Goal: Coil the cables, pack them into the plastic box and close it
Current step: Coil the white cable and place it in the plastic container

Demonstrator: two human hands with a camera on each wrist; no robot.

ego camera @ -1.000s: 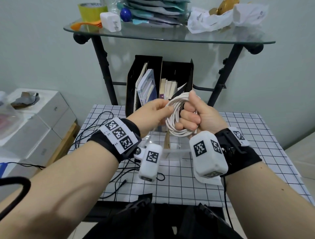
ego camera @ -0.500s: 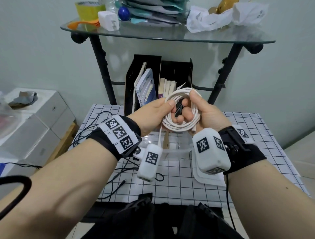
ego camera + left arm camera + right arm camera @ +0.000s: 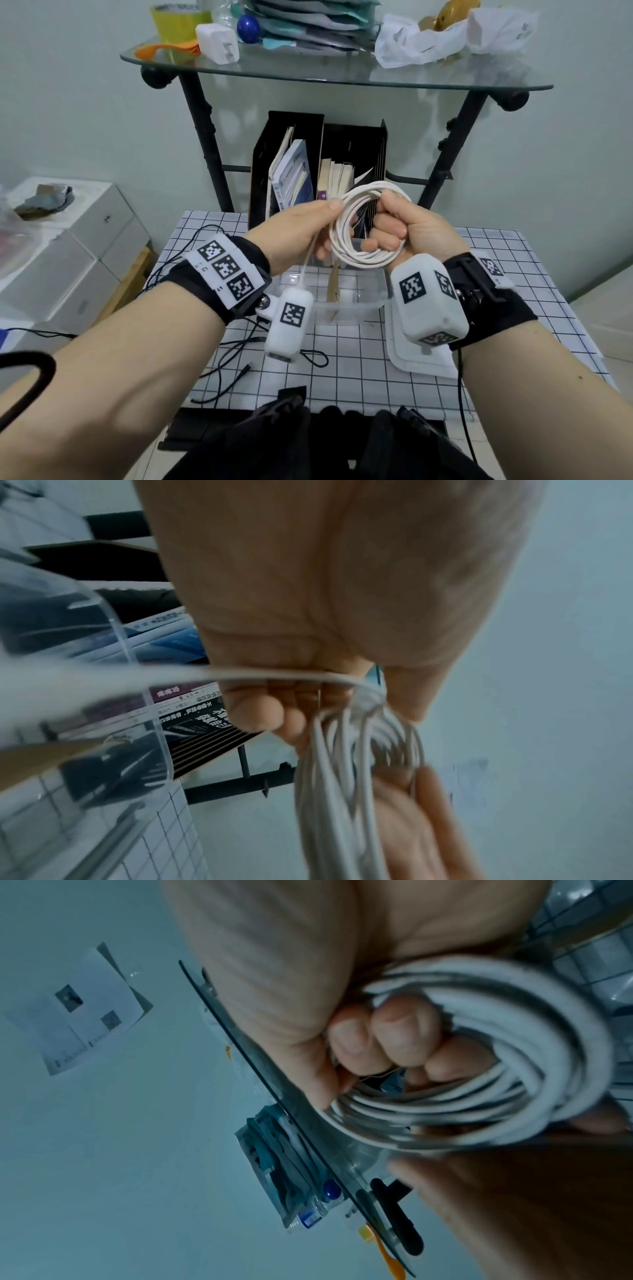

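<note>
A white cable [image 3: 356, 255] is wound into a round coil held in the air above the clear plastic box [image 3: 346, 301]. My right hand [image 3: 394, 226] grips the coil's right side, fingers curled through the loop; the right wrist view shows the coil [image 3: 479, 1096] wrapped round those fingers. My left hand [image 3: 325, 219] pinches the coil's upper left, and a loose strand [image 3: 306, 260] hangs from it toward the box. In the left wrist view the strand [image 3: 240, 673] runs leftward from the left hand's curled fingers [image 3: 260, 712]. The box's white lid [image 3: 418, 356] lies flat to its right.
Thin black cables [image 3: 233, 359] sprawl over the left of the grid-patterned table [image 3: 342, 377]. A black file holder with books [image 3: 318, 171] stands behind the box. A cluttered glass shelf [image 3: 335, 75] on black legs stands above it. White boxes [image 3: 68, 246] sit to the left.
The coil has been turned and opened into a rounder loop, and both hands have shifted slightly along it. The left hand's pinch moved up to the coil's upper left.
</note>
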